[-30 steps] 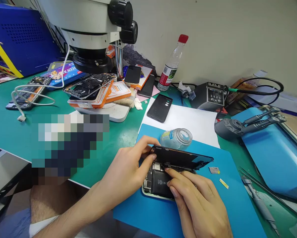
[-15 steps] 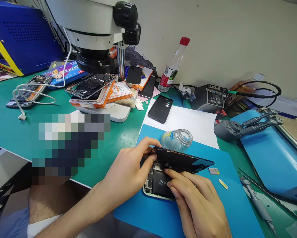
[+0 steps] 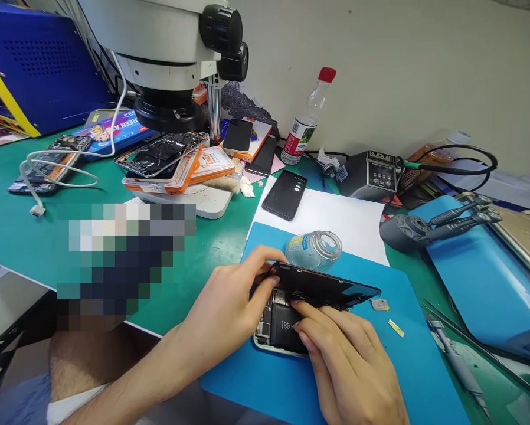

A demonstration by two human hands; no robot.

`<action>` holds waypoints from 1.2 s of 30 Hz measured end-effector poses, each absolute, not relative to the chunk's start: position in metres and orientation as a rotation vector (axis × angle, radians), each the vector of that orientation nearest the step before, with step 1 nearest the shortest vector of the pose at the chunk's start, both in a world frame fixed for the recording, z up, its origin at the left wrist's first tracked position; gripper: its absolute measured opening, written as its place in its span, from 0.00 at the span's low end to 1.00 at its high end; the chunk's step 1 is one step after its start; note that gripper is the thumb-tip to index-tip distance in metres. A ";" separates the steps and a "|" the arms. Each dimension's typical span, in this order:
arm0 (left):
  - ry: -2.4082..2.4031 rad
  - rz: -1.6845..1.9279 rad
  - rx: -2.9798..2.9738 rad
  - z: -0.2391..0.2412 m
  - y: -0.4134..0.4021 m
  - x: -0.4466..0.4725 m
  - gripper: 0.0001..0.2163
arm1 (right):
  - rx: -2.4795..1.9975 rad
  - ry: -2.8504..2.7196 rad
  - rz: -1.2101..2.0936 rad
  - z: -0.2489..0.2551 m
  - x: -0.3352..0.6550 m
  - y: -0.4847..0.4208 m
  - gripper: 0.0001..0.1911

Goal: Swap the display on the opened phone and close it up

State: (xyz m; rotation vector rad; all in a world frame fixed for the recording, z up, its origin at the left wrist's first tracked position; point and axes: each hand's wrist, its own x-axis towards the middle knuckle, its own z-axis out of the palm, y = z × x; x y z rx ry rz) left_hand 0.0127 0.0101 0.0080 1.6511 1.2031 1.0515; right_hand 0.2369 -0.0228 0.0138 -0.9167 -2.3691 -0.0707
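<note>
A phone lies opened on a blue work mat (image 3: 238,372), its screen panel (image 3: 322,283) tilted up along the far side. Between thumb and fingers, my left hand (image 3: 229,301) pinches the panel's left end. In the phone body (image 3: 263,330) a black battery (image 3: 283,330) shows, with metal-covered parts beside it. My right hand (image 3: 349,360) reaches over the body, fingers bent and close together. Its index fingertip touches inside, near the battery's upper edge; whatever is under the fingertips is hidden. Just behind the panel stands a glass jar (image 3: 313,250).
A microscope (image 3: 167,65) overhangs stacked phones and boxes at back left. Behind the mat are a phone back cover (image 3: 285,195) and a bottle (image 3: 307,121). Tweezers (image 3: 477,345), a pen-like tool (image 3: 462,366) and a grey jointed holder (image 3: 406,230) lie right. Another person's leg (image 3: 88,360) is left.
Both hands keep nearly the same pose on the phone. The whole view has shifted very slightly, with things appearing a little further left.
</note>
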 end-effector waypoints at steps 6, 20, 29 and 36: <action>1.196 1.057 1.647 0.009 0.010 0.013 0.12 | -0.999 -2.295 0.214 0.011 0.248 -0.024 0.12; 1.193 1.071 1.656 0.005 0.011 0.013 0.13 | -0.943 -2.250 0.129 0.011 0.247 -0.026 0.11; 1.172 1.077 1.656 0.005 0.010 0.012 0.13 | -0.953 -2.297 0.104 0.011 0.243 -0.022 0.11; 1.167 1.092 1.655 0.005 0.011 0.012 0.12 | -0.920 -2.329 0.084 0.013 0.241 -0.021 0.11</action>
